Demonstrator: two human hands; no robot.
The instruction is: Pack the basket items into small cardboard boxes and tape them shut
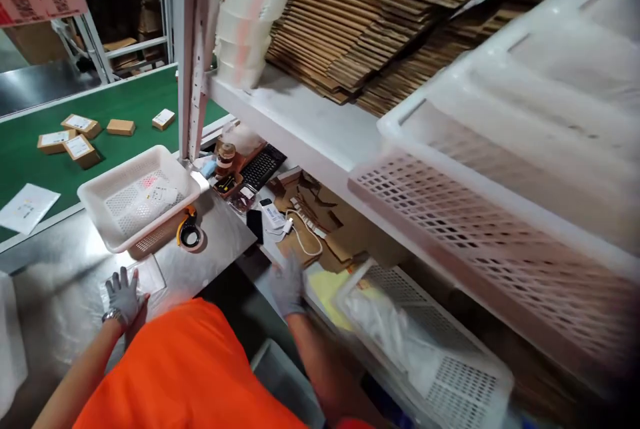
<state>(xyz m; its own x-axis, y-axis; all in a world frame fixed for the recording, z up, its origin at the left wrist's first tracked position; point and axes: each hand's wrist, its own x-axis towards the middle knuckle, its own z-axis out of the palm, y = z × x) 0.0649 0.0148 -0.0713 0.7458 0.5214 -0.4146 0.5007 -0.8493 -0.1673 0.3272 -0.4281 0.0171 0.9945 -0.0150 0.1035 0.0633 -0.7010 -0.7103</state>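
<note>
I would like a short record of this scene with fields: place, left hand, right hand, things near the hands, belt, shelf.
place: packing station with a steel table beside a green conveyor belt
left hand: left hand, gloved, flat on a clear plastic bag on the table
right hand: right hand, gloved and blurred, open over the lower shelf near a white basket
things near the hands: empty-looking white basket, tape dispenser, keyboard, black phone
belt: small cardboard boxes
shelf: tape rolls, flat cardboard stacks
</note>
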